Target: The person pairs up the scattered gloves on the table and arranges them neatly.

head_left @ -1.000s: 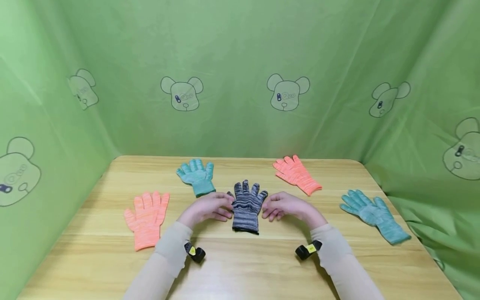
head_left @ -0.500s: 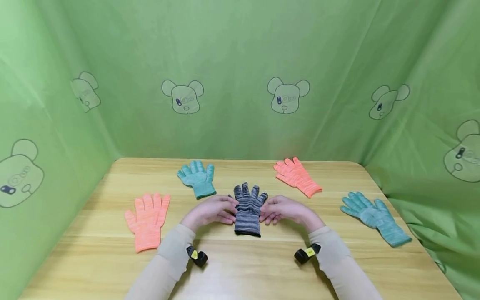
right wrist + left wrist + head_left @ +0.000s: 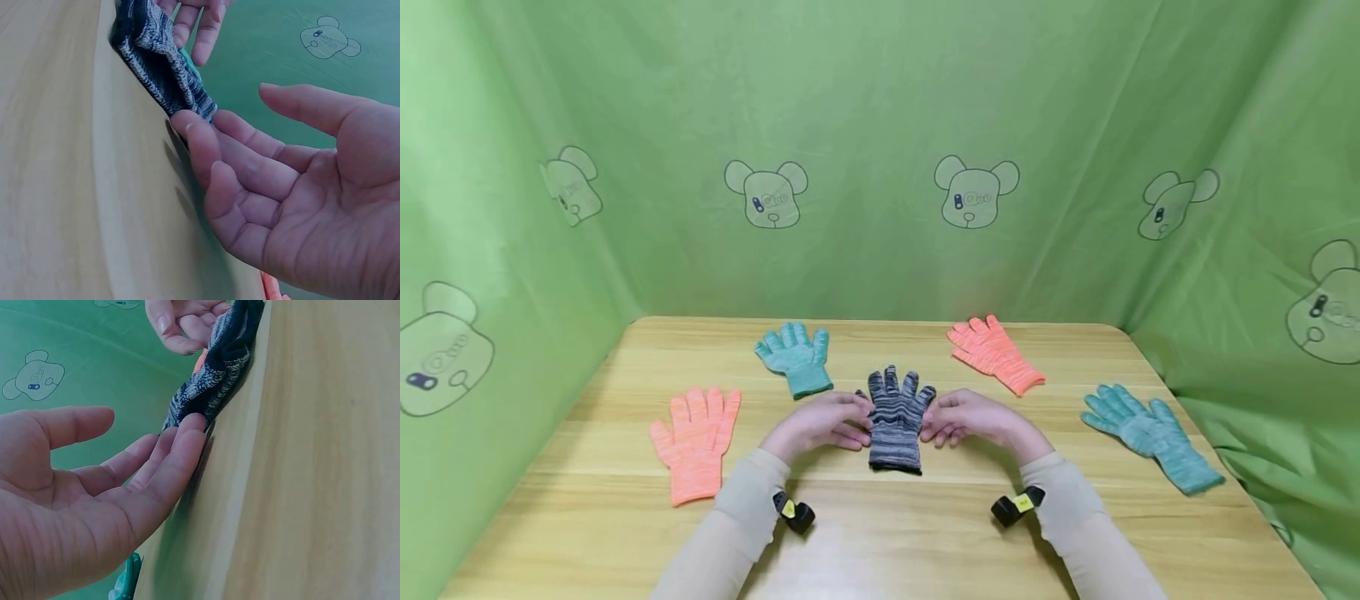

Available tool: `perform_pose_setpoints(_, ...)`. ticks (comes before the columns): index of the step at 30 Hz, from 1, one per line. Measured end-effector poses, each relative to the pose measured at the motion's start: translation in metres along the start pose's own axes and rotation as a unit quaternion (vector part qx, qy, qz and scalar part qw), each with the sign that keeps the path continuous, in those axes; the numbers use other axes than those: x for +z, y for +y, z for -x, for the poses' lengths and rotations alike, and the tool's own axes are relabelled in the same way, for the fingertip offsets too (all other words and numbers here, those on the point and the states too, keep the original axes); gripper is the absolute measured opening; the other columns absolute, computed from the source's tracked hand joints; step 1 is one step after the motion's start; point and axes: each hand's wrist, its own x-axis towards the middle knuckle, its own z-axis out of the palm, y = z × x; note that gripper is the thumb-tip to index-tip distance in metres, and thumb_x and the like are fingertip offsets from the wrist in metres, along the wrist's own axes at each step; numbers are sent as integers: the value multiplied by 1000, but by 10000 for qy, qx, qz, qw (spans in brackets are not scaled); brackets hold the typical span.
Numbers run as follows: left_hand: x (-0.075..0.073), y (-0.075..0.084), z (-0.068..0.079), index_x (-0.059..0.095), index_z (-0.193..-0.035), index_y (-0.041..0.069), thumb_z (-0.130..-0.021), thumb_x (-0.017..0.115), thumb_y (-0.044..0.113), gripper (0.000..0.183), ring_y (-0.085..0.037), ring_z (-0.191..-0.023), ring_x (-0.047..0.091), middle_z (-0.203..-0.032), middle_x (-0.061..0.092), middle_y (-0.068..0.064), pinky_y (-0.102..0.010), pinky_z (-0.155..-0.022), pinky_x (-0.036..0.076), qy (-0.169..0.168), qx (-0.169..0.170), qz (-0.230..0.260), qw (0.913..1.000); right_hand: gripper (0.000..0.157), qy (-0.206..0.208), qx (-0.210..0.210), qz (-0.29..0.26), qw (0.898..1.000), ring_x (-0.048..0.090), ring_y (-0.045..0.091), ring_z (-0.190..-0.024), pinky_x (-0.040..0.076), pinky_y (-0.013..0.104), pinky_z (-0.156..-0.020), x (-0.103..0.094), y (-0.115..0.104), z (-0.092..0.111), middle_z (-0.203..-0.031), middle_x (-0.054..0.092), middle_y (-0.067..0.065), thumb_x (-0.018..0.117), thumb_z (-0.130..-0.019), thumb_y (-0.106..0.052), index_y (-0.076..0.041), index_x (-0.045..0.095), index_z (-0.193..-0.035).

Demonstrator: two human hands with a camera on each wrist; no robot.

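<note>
From my end of the feed, I see the grey striped glove (image 3: 897, 429) lying on the wooden table (image 3: 880, 537) between the two hands, its cuff toward the person and its fingers spread toward the far edge. I have the left hand (image 3: 823, 422) at the glove's left side, relaxed rather than gripping: the left wrist view shows its fingers gently bent, the tips at the knit edge and the thumb standing well clear. I read the right hand (image 3: 976, 417) much the same way on the other side; its thumb is held apart, some fingers bend more than others, and its fingertips meet the edge of the fabric. I cannot tell whether any fingertip of either hand reaches underneath. Side-on, both wrist views show me the knit rumpled into dark folds. Around this I count four more gloves, all flat: the left orange glove (image 3: 696, 452) beside the left forearm, the left teal glove (image 3: 797, 364) just beyond the left hand, the right orange glove (image 3: 997, 356) past the right hand, and the right teal glove (image 3: 1157, 437) near the table's right side. Both arms wear pale sleeves (image 3: 747, 504), each with a black device (image 3: 800, 517) at the wrist. Behind, I see green cloth (image 3: 865, 83) printed with outlined bear heads (image 3: 772, 200).
</note>
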Motion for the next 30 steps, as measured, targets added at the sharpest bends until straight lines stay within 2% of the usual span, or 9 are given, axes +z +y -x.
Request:
perform_pose_setpoints(5,0,3,0,50,-133,-3,-99,51,16,38,-24,-89,69,-120,61,-23,-36,-84,60,82,-8,23,10000,36,492,-180,53,9986,65,17,-80,56,24,-68,-4,-3,-2,-105,70,21,54,-99,-20,11,57,-118)
perform_pose_setpoints(9,-1,7,-2,50,-133,-4,-99,52,16,40,-23,-90,67,-121,60,-24,-36,-85,60,236,124,71,9996,40,853,-305,-80,9959,62,14,-79,54,24,-68,-7,-10,-6,-107,68,20,55,-98,-21,11,53,-123)
perform_pose_setpoints(15,0,13,-8,50,-135,-3,-99,53,15,41,-20,-88,65,-122,59,-23,-32,-83,60,370,139,235,9989,42,871,-293,-78,9957,61,12,-78,54,26,-70,-6,-18,-14,-109,68,20,58,-97,-23,9,53,-124)
perform_pose_setpoints(19,1,13,-13,50,-135,-4,-99,52,15,40,-20,-89,66,-127,57,-24,-32,-84,60,372,221,366,9984,39,843,-352,83,9958,61,15,-82,54,29,-72,-3,-19,-22,-112,68,17,57,-98,-23,7,55,-124)
perform_pose_setpoints(22,2,11,-17,50,-135,-4,-100,50,16,40,-20,-90,66,-131,56,-24,-33,-85,60,352,235,403,9983,39,948,-434,3,9945,60,18,-86,54,28,-71,1,-21,-28,-118,65,21,56,-98,-23,6,56,-125)
perform_pose_setpoints(26,2,8,-20,51,-133,-3,-100,50,16,38,-19,-92,66,-132,57,-22,-33,-84,60,385,168,368,9984,40,1068,-448,-148,9932,58,17,-81,52,24,-66,5,-23,-38,-123,60,24,55,-98,-22,4,56,-128)
perform_pose_setpoints(30,2,4,-23,53,-132,-3,-100,50,16,38,-19,-92,66,-131,59,-21,-32,-83,60,424,139,413,9982,38,1141,-325,-129,9929,57,14,-75,52,23,-62,9,-21,-47,-124,63,19,55,-99,-23,1,59,-128)
